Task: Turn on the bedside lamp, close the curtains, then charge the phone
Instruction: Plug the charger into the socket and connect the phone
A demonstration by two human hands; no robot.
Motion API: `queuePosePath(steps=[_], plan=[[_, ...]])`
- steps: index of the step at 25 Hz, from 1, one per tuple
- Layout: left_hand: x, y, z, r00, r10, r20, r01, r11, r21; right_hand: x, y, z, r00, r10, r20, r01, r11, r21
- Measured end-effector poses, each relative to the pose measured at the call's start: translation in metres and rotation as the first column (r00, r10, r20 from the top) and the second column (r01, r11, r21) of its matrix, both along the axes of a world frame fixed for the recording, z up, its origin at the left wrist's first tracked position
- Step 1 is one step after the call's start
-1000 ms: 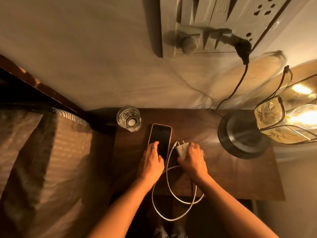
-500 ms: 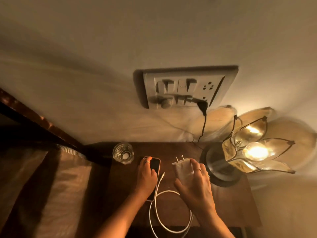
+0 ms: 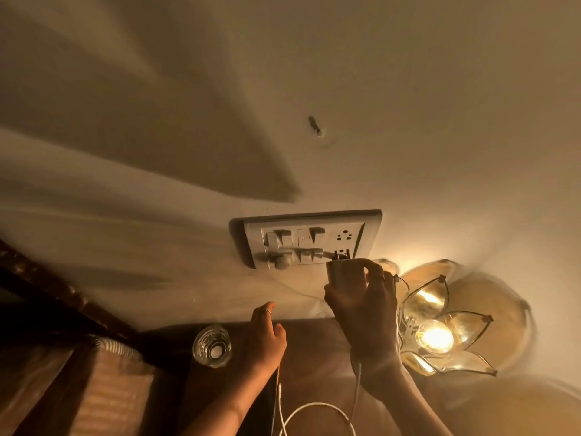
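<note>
My right hand [image 3: 364, 313] is raised to the wall and grips the white charger adapter [image 3: 344, 273]. The adapter's top sits just under the right-hand sockets of the grey switchboard [image 3: 309, 239], next to the lamp's black plug [image 3: 341, 254]. Its white cable [image 3: 314, 409] loops down over the bedside table [image 3: 314, 347]. My left hand [image 3: 267, 338] hovers low over the table with fingers loosely apart and nothing seen in it. Only a thin orange edge of the phone [image 3: 278, 377] shows beside my left wrist. The petal-shaped bedside lamp [image 3: 435, 339] glows at the right.
A drinking glass [image 3: 212, 346] stands at the table's back left, close to my left hand. A striped pillow [image 3: 103, 388] and the dark wooden headboard [image 3: 47, 287] lie to the left. A screw [image 3: 316, 127] sticks out of the wall above the switchboard.
My right hand lifted the adapter off the table up to the switchboard. My left hand came up off the phone. The view tilted upward toward the wall.
</note>
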State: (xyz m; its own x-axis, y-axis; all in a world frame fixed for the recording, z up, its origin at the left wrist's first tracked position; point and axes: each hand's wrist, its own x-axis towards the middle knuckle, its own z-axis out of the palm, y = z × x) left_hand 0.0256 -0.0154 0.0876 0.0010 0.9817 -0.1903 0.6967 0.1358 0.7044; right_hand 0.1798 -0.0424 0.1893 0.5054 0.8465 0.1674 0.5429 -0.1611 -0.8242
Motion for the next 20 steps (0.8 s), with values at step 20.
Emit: queuePosePath(steps=[20], plan=[[-0.001, 0.008, -0.027, 1.000, -0.007, -0.010, 0.006, 1.000, -0.024, 0.002, 0.038, -0.003, 0.999, -0.036, -0.014, 0.036, 0.999, -0.016]])
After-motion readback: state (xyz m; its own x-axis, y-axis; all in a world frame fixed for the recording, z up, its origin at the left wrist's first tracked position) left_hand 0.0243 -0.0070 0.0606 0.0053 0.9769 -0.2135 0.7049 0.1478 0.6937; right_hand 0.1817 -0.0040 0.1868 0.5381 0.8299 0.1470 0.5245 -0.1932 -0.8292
